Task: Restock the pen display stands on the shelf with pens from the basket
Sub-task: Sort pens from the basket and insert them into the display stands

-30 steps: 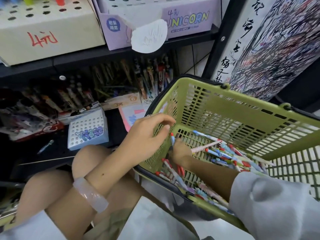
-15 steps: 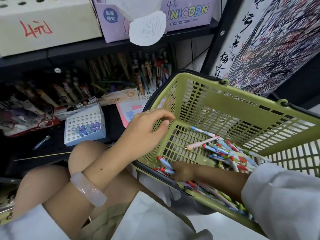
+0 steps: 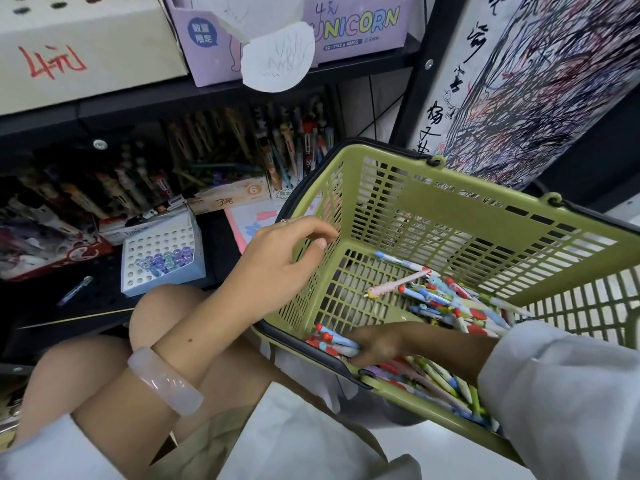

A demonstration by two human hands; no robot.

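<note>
A green plastic basket (image 3: 446, 199) tilts toward me, with several colourful pens (image 3: 446, 299) piled in its lower right. My right hand (image 3: 375, 342) reaches into the near corner and grips a small bunch of red-capped pens (image 3: 332, 342). My left hand (image 3: 287, 254) hovers at the basket's left wall, fingers loosely curled, holding nothing. On the lower shelf stands a white perforated pen stand (image 3: 162, 254) with a few clear-topped pens in it.
Dark rows of packaged pens (image 3: 214, 150) fill the back of the lower shelf. Above sit a beige box (image 3: 86, 50) and a purple UNICORN box (image 3: 346, 26). A loose pen (image 3: 74, 289) lies on the shelf. My bare knees are below the left arm.
My right hand has moved from the basket's middle down to its near corner and closed round some pens. The left hand has stayed at the basket wall.
</note>
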